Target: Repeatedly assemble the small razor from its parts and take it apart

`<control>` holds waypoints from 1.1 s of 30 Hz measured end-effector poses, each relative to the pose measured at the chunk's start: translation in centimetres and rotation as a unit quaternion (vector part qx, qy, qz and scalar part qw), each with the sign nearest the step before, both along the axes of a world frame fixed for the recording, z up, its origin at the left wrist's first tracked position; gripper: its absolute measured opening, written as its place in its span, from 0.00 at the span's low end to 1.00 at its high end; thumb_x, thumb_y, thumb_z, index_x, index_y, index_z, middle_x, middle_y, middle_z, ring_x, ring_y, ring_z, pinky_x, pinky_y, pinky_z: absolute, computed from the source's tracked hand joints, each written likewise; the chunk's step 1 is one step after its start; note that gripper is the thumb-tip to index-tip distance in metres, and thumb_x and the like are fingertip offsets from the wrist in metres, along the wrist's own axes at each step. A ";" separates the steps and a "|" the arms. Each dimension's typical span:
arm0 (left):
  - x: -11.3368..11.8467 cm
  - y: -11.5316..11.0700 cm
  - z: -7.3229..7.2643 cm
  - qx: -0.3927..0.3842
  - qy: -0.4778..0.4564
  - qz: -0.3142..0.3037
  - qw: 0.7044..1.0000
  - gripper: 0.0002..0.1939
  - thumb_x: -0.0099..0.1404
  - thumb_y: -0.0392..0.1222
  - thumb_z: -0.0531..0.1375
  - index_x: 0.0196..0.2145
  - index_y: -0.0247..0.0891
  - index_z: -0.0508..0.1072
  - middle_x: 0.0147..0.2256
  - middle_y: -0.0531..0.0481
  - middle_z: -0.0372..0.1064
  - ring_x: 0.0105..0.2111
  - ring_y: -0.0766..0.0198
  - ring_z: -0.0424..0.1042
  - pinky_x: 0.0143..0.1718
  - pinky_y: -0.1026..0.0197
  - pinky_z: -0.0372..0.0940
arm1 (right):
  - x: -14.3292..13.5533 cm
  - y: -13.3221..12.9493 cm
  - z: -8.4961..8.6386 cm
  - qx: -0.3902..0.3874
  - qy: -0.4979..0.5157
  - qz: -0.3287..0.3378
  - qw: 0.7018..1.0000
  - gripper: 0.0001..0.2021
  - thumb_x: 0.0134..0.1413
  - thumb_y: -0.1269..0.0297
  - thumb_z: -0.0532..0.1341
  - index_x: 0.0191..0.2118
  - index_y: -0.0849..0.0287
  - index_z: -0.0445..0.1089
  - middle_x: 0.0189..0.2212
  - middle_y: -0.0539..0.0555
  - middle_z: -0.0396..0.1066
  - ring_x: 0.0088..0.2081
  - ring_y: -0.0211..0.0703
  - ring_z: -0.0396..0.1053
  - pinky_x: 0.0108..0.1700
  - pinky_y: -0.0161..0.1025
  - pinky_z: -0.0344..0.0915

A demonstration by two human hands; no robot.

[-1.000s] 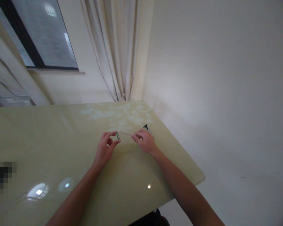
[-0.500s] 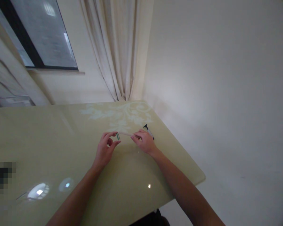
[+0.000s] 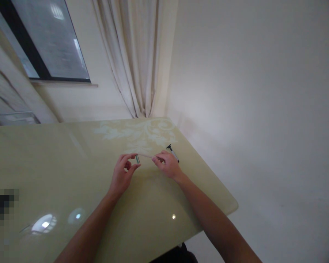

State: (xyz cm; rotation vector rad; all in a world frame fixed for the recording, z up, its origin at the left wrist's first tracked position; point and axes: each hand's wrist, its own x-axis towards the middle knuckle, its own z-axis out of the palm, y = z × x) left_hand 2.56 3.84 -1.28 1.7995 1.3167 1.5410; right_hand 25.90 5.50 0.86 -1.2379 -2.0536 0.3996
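L hand (image 3: 122,174) fingers pinch a small green cap (image 3: 137,159) just above the bench (image 3: 71,164), R hand (image 3: 167,164) fingers grip a thin pale stick (image 3: 146,156) pointing at cap, black pen (image 3: 172,152) behind R hand.

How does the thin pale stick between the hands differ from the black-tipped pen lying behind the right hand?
The thin pale stick is held off the table, gripped by the left hand and right hand; the black-tipped pen lies untouched on the glossy yellow-green table. The stick is plain and pale; the pen has a dark tip. Both are slender.
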 end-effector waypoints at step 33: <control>-0.3 0.2 -0.4 0.008 0.002 -0.006 1.000 0.16 0.63 0.47 0.67 0.47 0.40 0.77 0.40 0.52 0.69 0.26 0.69 0.64 0.30 0.62 0.67 | -0.1 -0.1 0.2 0.016 -0.024 -0.025 0.999 0.15 0.69 0.56 0.61 0.33 0.59 0.79 0.29 0.50 0.69 0.33 0.39 0.66 0.37 0.35 0.56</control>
